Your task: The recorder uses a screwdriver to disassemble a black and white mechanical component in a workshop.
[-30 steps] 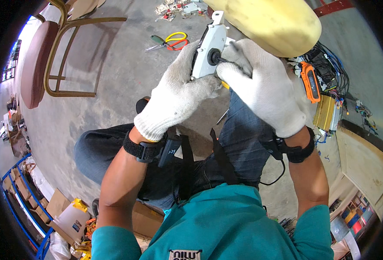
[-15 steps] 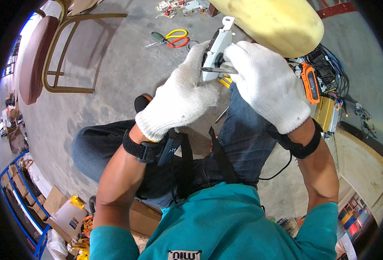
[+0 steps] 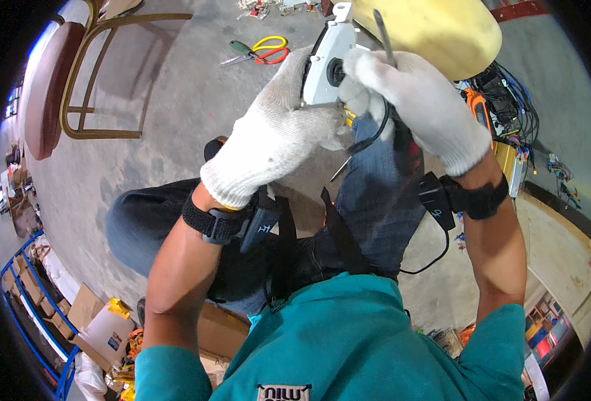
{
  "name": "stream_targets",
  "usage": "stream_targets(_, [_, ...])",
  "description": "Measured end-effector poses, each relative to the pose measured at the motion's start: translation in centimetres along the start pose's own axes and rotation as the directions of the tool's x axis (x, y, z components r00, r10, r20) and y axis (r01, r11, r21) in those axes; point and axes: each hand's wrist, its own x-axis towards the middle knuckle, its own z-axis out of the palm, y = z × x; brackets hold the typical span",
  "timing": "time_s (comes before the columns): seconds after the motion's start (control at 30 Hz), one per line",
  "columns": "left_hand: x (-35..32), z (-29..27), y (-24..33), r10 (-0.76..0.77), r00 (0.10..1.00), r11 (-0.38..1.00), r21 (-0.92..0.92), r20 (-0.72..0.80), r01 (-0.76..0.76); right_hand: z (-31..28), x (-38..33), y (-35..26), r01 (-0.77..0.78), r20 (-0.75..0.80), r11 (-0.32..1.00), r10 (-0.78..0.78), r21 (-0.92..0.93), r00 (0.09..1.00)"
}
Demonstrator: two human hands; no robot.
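Observation:
My left hand [image 3: 275, 127], in a white knit glove, grips a flat white plastic housing [image 3: 332, 57] with a mounting tab on its far end. A round black fitting [image 3: 336, 71] sits on the side of the housing that faces my right hand. My right hand [image 3: 415, 87], also gloved, is closed around a screwdriver [image 3: 383, 32], whose metal shaft points up and away from me. Its fingers are close to the black fitting; whether they touch it I cannot tell. A black cable [image 3: 380, 127] loops below these fingers.
Scissors [image 3: 270, 50] with red and yellow handles lie on the floor beside a green-handled tool [image 3: 240, 47]. A large yellowish rounded object [image 3: 442, 33] stands far right, near bundled wires [image 3: 519, 100] and an orange device [image 3: 477, 107]. A chair [image 3: 75, 87] is at left.
The screwdriver has swung from lying across the white housing to pointing away from me. Both hands and the housing have shifted slightly; the black cable now shows below the right hand.

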Motion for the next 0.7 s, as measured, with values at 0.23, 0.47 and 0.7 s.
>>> stream_targets(0.23, [-0.2, -1.3, -0.9, -0.042, 0.997, 0.962, -0.267, 0.072, 0.060, 1.0, -2.1, -0.3, 0.337, -0.178, 0.808, -0.468, -0.483, 0.866])
stream_targets(0.47, [-0.4, -0.7, 0.3, -0.064, 0.994, 0.960, -0.266, 0.093, 0.087, 0.9, -1.4, -0.2, 0.417, 0.010, 0.400, -0.712, -0.816, 0.703])
stream_targets(0.7, [-0.8, -0.4, 0.6, -0.121, 0.989, 0.964, -0.226, 0.087, 0.138, 1.0, -0.8, 0.2, 0.446, 0.073, 0.358, -0.709, -0.820, 0.702])
